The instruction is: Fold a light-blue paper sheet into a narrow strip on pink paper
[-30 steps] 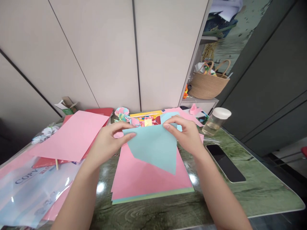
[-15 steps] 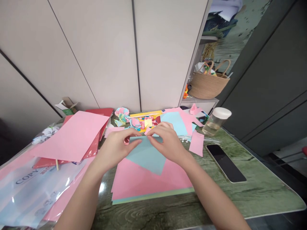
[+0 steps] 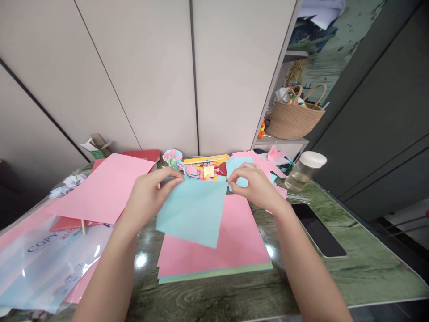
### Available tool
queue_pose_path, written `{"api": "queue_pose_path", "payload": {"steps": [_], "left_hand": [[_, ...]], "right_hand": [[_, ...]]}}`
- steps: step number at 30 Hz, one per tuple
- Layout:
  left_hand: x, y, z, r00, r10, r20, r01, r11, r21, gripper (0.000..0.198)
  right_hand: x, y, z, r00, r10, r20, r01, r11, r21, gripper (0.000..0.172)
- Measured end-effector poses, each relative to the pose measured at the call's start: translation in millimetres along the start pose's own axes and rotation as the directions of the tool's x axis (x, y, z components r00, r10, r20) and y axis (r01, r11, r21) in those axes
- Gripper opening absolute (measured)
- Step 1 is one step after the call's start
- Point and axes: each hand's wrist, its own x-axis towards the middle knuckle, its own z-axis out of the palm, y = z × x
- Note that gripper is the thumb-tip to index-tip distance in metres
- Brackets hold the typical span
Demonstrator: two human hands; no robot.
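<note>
A light blue paper square (image 3: 192,210) hangs in the air above a stack of pink sheets (image 3: 231,243) on the green marble table (image 3: 362,264). My left hand (image 3: 149,197) pinches its upper left corner. My right hand (image 3: 256,185) pinches its upper right corner. Both hands are closed on the paper, which is tilted with its lower corner pointing down over the stack.
A large pink sheet (image 3: 107,188) and a plastic paper wrapper (image 3: 43,259) lie at the left. A black phone (image 3: 318,230) and a lidded glass jar (image 3: 304,170) sit at the right. Small folded paper pieces (image 3: 197,170) clutter the back. A woven basket (image 3: 295,118) stands on a shelf.
The hands came together at the blue paper's top, then moved apart to its corners. The sheet now hangs larger and shifted left.
</note>
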Motion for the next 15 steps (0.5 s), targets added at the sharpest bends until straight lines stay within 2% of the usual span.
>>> {"api": "queue_pose_path", "payload": {"steps": [2, 5, 7, 10, 15], "left_hand": [[1.0, -3.1, -2.4, 1.0, -0.021, -0.023, 0.021, 1.0, 0.006, 0.017], [1.8, -1.5, 6.1, 1.0, -0.027, -0.013, 0.026, 1.0, -0.012, 0.018], [1.7, 3.6, 17.7, 1.0, -0.011, 0.01, 0.012, 0.998, -0.065, 0.02], [1.0, 11.5, 35.1, 1.0, -0.013, 0.01, 0.015, 0.987, -0.162, 0.019], [2.8, 11.7, 49.0, 0.999, -0.036, -0.027, 0.028, 0.965, -0.26, 0.017]], "right_hand": [[-0.6, 12.8, -5.0, 0.997, 0.073, -0.038, -0.078, 0.989, -0.125, 0.011], [-2.8, 15.4, -11.2, 0.981, 0.124, -0.149, -0.148, 0.975, -0.164, 0.013], [-4.8, 5.2, -14.2, 0.982, 0.079, -0.169, -0.099, 0.989, -0.113, 0.014], [-7.9, -14.1, -18.3, 0.998, -0.029, -0.059, 0.028, 1.0, -0.014, 0.018], [-13.3, -20.2, -27.8, 0.996, -0.051, -0.071, 0.049, 0.998, -0.032, 0.017]]}}
